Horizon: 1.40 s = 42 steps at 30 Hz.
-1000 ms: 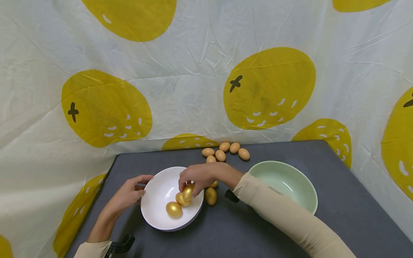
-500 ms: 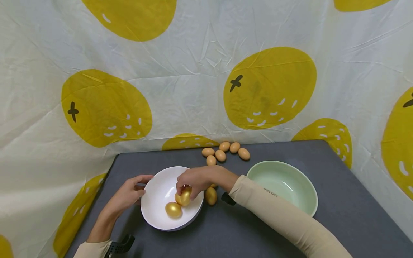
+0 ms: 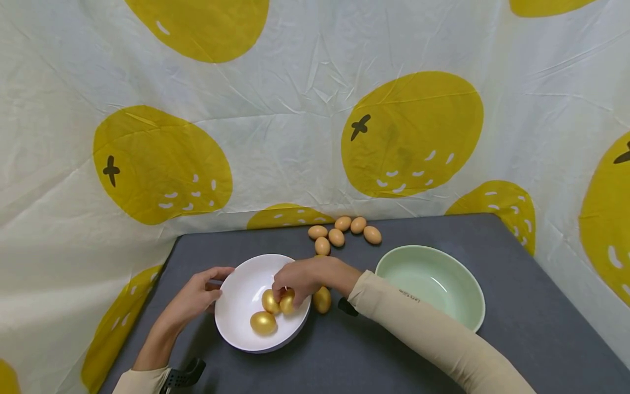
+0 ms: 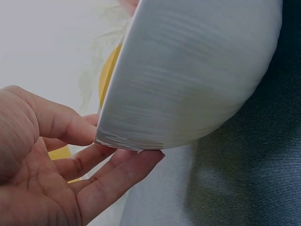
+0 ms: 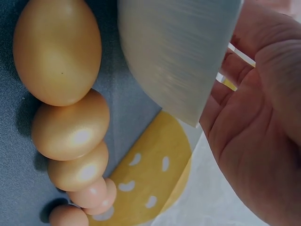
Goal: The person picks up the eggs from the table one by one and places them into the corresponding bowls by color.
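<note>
A white bowl (image 3: 236,328) sits at the left of the table, and my left hand (image 3: 194,295) holds its left rim. The left wrist view has the thumb on the rim and the fingers against the outer wall (image 4: 197,70). My right hand (image 3: 305,276) reaches over the far right rim, fingertips curled round a golden egg (image 3: 287,302) low in the bowl. Two more golden eggs lie there, one egg (image 3: 269,301) beside the held one and another egg (image 3: 263,323) nearer. The right wrist view hides the held egg behind the bowl wall.
Golden eggs (image 5: 56,52) line up just right of the white bowl. Behind them, several brown eggs (image 3: 337,237) lie near the table's back edge. A pale green bowl (image 3: 453,284) stands at the right, partly behind my right sleeve. A printed curtain (image 3: 285,164) hangs behind the table.
My right hand has lowered the golden egg into the bowl, going left and then slightly right. The other two eggs have shifted a little left. My left hand stays on the rim.
</note>
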Tool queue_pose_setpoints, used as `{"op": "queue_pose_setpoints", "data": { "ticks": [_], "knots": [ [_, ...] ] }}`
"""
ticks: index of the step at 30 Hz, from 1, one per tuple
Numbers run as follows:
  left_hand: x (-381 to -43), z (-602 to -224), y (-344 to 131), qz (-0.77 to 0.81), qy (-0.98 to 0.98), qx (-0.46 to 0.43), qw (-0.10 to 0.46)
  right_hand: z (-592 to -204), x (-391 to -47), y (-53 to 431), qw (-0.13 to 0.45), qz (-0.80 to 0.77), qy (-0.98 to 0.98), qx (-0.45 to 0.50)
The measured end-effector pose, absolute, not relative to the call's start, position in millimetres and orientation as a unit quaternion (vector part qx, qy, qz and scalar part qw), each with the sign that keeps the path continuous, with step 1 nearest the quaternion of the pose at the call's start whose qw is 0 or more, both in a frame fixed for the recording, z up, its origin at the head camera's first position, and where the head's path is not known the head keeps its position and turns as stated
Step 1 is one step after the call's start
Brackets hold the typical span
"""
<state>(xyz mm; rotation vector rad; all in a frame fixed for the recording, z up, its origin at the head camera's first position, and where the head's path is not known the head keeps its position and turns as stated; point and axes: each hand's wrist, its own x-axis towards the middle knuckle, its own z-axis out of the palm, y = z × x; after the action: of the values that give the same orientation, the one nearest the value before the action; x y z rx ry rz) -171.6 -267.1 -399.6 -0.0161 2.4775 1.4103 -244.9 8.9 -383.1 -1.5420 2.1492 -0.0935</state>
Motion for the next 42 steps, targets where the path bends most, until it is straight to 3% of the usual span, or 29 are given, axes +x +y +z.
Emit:
{"op": "queue_pose_setpoints", "data": {
  "ticks": [16,42],
  "knots": [
    [-173,-400,-267,0.49,0.86,-0.003,0.145,-384,-245,9,0.259,-0.06,0.8,-0.537],
    [-171,-401,-268,0.499,0.855,0.01,0.145,-352,-277,71,0.265,-0.256,0.779,-0.507]
  ]
}}
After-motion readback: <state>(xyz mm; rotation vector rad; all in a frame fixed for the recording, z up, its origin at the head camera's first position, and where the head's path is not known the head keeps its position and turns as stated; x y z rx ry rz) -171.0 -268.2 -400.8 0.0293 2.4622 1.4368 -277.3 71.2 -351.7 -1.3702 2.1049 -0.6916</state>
